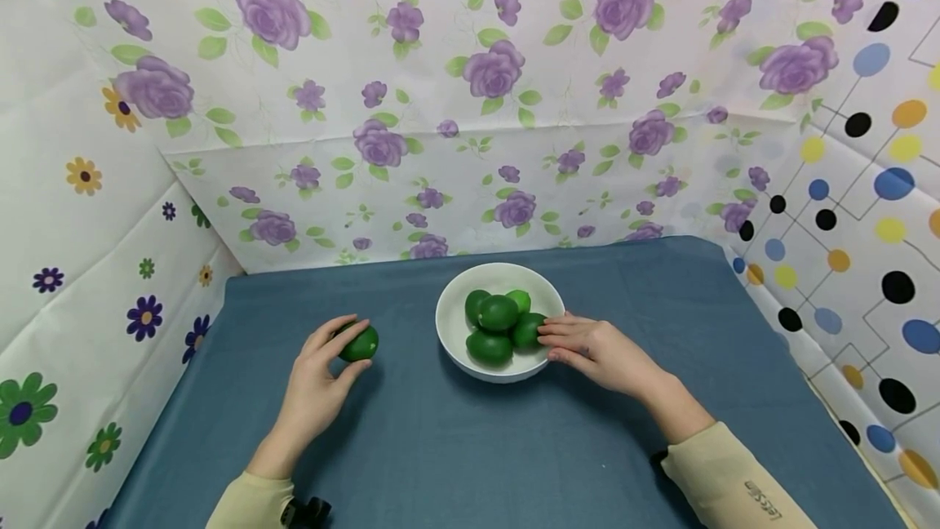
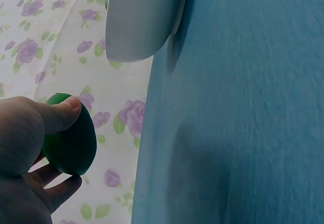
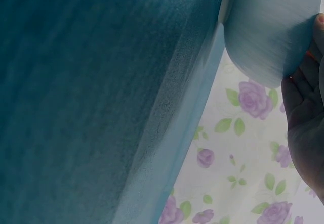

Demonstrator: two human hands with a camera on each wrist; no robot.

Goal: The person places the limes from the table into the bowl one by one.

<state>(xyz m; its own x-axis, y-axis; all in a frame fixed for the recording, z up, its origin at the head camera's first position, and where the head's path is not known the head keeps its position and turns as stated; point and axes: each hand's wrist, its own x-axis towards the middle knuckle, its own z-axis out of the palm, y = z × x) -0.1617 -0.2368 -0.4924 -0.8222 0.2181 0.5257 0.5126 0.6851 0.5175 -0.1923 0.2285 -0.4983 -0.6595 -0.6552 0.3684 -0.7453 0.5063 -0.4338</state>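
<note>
My left hand (image 1: 316, 386) pinches a dark green lime (image 1: 361, 344) between thumb and fingers, held above the cloth to the left of the bowl. In the left wrist view this lime (image 2: 73, 143) shows with the thumb on one side and fingertips on the other. A white bowl (image 1: 455, 349) holds several limes (image 1: 498, 313), one a brighter green. My right hand (image 1: 605, 356) is at the bowl's right rim, its fairly straight fingers reaching over the edge by the rightmost lime (image 1: 527, 331). The right wrist view has those fingertips right at the rim; the limes are hidden there.
A blue cloth (image 1: 470, 439) covers the table. Behind it hangs a floral sheet (image 1: 441, 137); a flowered sheet (image 1: 95, 284) stands on the left and a dotted one (image 1: 866, 211) on the right. The bowl sits toward the back of the table.
</note>
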